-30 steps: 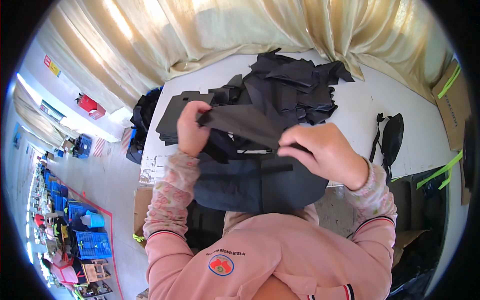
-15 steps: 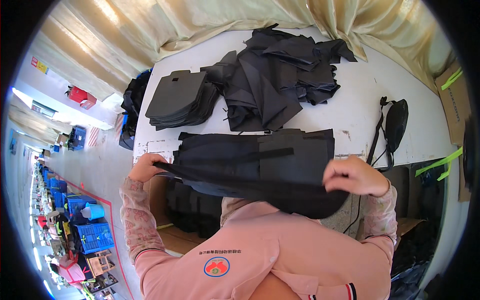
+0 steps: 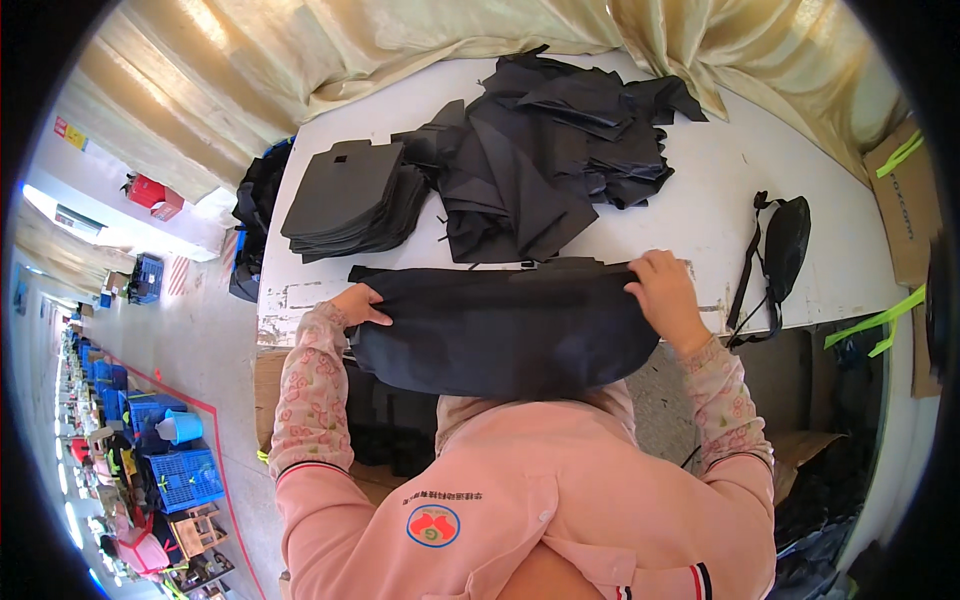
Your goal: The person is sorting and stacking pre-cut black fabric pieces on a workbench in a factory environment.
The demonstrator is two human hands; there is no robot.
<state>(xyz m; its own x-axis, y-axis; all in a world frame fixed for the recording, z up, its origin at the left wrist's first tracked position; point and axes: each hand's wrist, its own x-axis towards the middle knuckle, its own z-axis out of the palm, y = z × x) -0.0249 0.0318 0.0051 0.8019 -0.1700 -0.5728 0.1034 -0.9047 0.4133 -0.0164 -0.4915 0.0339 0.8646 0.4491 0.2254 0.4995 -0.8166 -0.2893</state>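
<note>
A wide piece of black fabric [image 3: 510, 335] lies over the near edge of the white table, its lower part hanging toward my lap. Its upper left corner is pinched in my left hand [image 3: 362, 304], thumb over the cloth. My right hand [image 3: 668, 298] grips the upper right corner with curled fingers. The fabric covers most of the dark grey panel beneath, of which only a thin strip shows along the top edge. Just beyond it, on the left, is a stack of dark grey panels [image 3: 340, 200].
A loose heap of black fabric pieces [image 3: 540, 150] fills the table's far middle. At the right lies a small black pouch with a strap [image 3: 787, 250]. Cardboard [image 3: 895, 215] stands past the right edge, and beige curtains [image 3: 430, 40] hang behind the white table [image 3: 700, 215].
The fabric has been spread flat over the dark grey panel, hiding it. My left hand moved right and my right hand moved up to the far corner.
</note>
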